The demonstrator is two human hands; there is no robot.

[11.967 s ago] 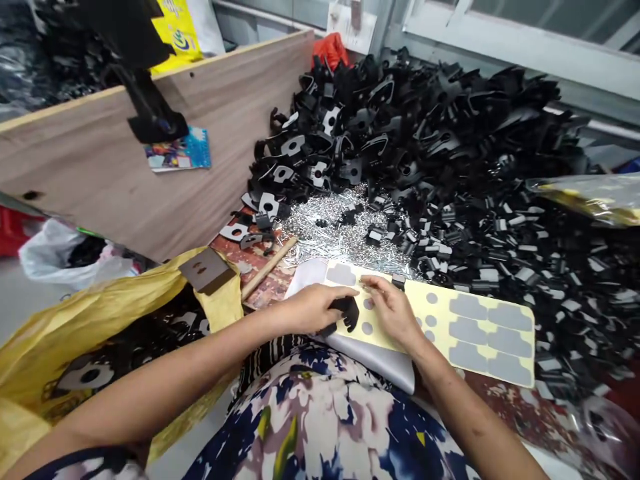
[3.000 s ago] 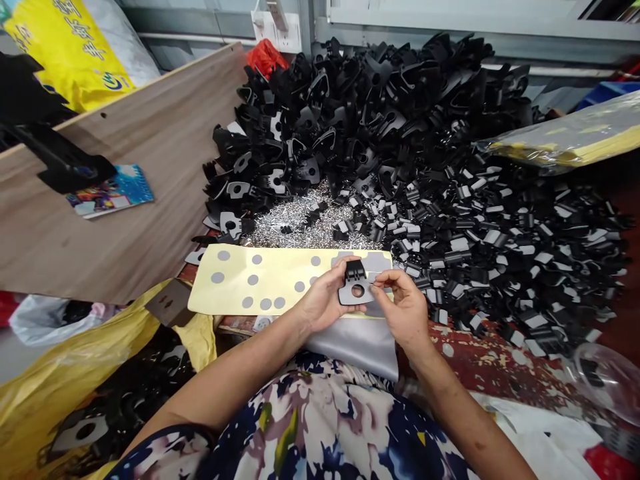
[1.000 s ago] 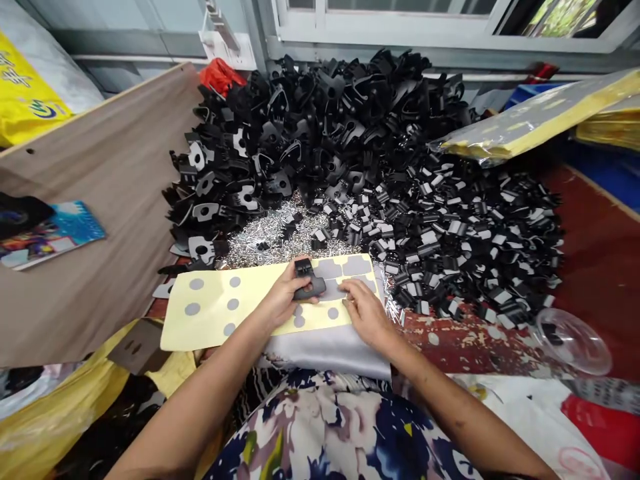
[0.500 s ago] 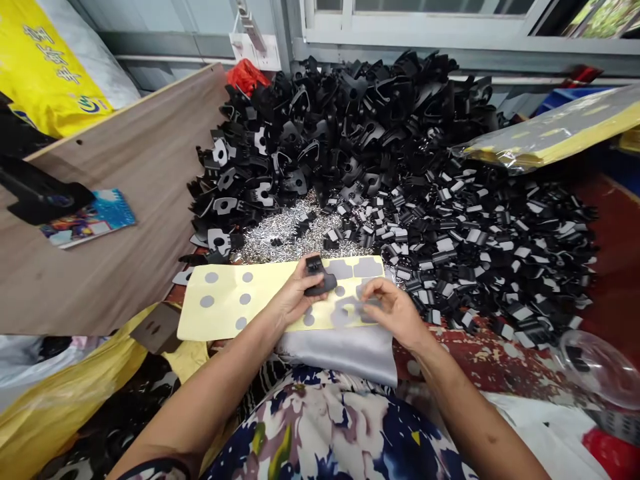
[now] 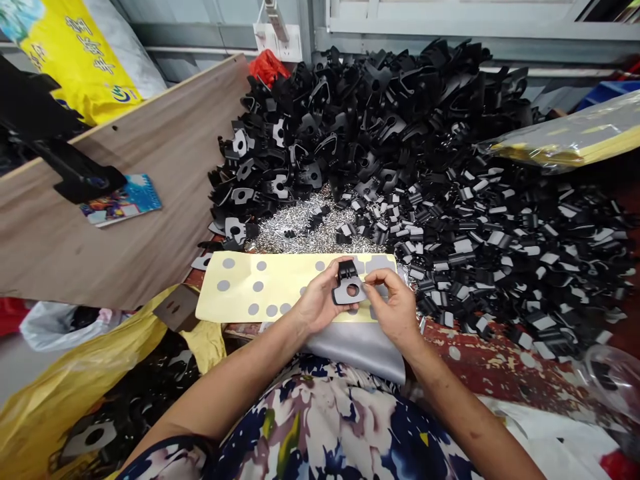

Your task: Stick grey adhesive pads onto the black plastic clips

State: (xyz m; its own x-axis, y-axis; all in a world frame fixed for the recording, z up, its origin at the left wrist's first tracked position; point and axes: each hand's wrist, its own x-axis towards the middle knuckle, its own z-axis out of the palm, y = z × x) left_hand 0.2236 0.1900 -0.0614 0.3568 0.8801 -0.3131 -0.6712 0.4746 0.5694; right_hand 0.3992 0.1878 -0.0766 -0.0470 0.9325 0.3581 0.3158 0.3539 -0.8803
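My left hand (image 5: 316, 299) holds a black plastic clip part (image 5: 347, 269) over the right half of a sticker sheet. A grey sticker (image 5: 343, 294) with a round hole lies across the part's broad face. My right hand (image 5: 397, 308) pinches the sticker's right edge between thumb and forefinger. Beneath both hands, the pale yellow backing sheet (image 5: 240, 300) carries grey dots and several grey cut shapes. Its silvery grey end (image 5: 367, 343) hangs over the table edge towards my lap.
Black clip parts (image 5: 350, 127) are heaped at the back. Small metal pins (image 5: 300, 227) lie before them, and smaller black pieces with grey faces (image 5: 480, 240) spread right. A wooden board (image 5: 165, 147) stands left. Wrapped sticker sheets (image 5: 575, 137) and a clear plastic tub (image 5: 613, 377) are right.
My right hand has brought a grey sticker from the sheet onto the clip part, whose face was bare black before. My left hand has turned the part. The view has shifted slightly.
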